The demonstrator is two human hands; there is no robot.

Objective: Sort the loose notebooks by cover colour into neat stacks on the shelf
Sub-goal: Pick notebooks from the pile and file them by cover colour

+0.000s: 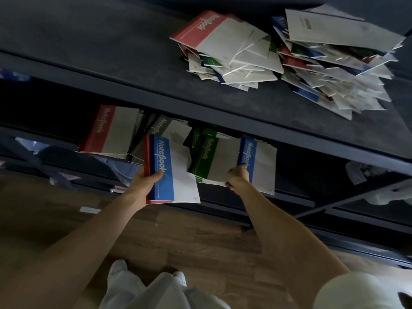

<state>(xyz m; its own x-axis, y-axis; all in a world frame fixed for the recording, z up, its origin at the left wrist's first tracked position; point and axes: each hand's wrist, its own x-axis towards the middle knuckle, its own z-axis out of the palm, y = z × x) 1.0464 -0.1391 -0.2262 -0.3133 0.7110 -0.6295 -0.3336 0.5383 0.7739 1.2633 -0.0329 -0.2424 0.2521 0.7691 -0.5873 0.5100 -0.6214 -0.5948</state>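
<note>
My left hand (146,180) grips a blue-covered notebook (171,172) with a red one under it, held just in front of the lower shelf. My right hand (237,176) is closed on the front edge of the notebooks where the green stack (208,157) and the blue stack (256,161) meet. On that same lower shelf stand a red stack (107,130) at the left and a grey stack (165,128) behind my left hand's notebooks. A loose, mixed heap of notebooks (289,54) lies on the top shelf at the upper right.
The dark shelf unit (111,70) has a thick front edge above the sorted stacks. Lower shelves hold plastic-wrapped items (33,143) at the left and pale objects (361,170) at the right. Wooden floor (189,237) and my light trousers are below.
</note>
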